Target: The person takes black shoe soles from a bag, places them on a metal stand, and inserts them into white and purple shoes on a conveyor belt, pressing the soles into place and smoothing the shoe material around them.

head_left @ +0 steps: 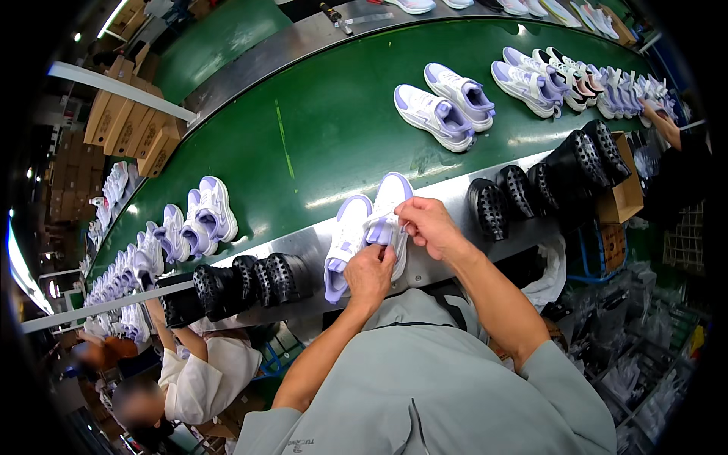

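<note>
In front of me, a pair of white and lavender sneakers lies at the metal edge of the bench, toes pointing away. My left hand (370, 274) grips the right-hand sneaker (393, 193) at its tongue and ankle opening, with its fingers closed there. Over the same shoe's instep, my right hand (429, 226) pinches thumb and fingers together at the side of the upper. Whatever small part sits in that pinch is too small to make out. The left-hand sneaker (346, 236) rests beside it, touching neither set of fingertips clearly.
A green conveyor belt (326, 98) carries another sneaker pair (444, 106) and rows of shoes at both ends. Black studded forms line the metal edge at left (243, 280) and right (550, 178). Co-workers are at left (205, 379) and far right (663, 125). Cartons (129, 114) stand upper left.
</note>
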### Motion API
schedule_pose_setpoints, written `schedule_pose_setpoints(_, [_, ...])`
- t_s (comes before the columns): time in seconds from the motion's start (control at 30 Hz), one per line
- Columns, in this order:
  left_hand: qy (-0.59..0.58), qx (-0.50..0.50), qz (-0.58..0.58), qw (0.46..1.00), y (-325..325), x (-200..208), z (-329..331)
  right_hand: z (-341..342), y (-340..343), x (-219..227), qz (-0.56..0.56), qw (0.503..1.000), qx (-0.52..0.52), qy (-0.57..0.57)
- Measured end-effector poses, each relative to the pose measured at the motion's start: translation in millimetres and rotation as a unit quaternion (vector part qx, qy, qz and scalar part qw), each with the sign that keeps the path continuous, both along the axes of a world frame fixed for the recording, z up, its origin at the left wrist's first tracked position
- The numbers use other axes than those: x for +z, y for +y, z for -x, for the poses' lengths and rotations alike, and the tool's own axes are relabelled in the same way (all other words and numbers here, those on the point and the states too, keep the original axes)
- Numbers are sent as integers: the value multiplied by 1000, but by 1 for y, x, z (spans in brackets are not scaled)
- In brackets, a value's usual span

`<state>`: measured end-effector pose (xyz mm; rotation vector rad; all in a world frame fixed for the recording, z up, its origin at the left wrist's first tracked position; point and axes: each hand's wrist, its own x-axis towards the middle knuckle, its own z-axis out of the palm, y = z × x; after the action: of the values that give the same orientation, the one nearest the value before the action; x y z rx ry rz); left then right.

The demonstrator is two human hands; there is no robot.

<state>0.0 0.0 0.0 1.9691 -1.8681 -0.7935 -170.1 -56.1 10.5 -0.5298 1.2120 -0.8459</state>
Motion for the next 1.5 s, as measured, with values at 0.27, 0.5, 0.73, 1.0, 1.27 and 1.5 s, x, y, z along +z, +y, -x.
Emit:
schedule_pose_setpoints(0.27, [33,-9,-14,999,7,-1,5,11,5,10,-66,997,39,4])
schedule_pose_setpoints(0.5, [22,-12,-16,1000,2,0,-3,9,6,-2,-100,986,112,-68])
schedule_pose_setpoints(0.73, [114,63,-70,989,-5,4,-10,10,31,-42,-20,993,112,-16])
schedule_pose_setpoints(1.0, [141,89,-99,981,-2,-3,-10,-11,55,-68,182,949,107,235])
schedule_pose_setpoints(1.27, [237,85,-107,962,1,-15,-9,-29,67,-35,271,871,68,404])
schedule_pose_setpoints(1.5, [270,14,-73,960,11,2,-28,-39,68,-20,319,799,105,500])
